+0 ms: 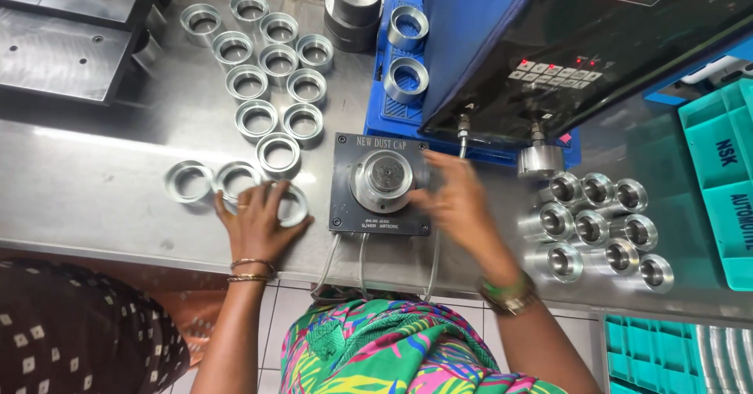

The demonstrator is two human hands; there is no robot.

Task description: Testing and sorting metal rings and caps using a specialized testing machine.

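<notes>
From my remote seat: far left, a dark metal plate (63, 45) at 10 o'clock on the steel bench (94, 151). Loose metal rings (271, 65) spread from 11 o'clock down to the left hand (255, 225). Left hand lies flat, fingers spread over one ring (292, 206), pressing it to the bench, not clenched. Centre: dark square fixture (382, 184) with a round metal part (386, 178) seated in it. Right hand (455, 206) at its 3 o'clock edge, fingertips touching the round part; blurred, grip I cannot tell. Right at 3 o'clock: cluster of shiny cylindrical sleeves (600, 225). Above, black tester console (596, 41). Far right, teal trays (722, 174).
</notes>
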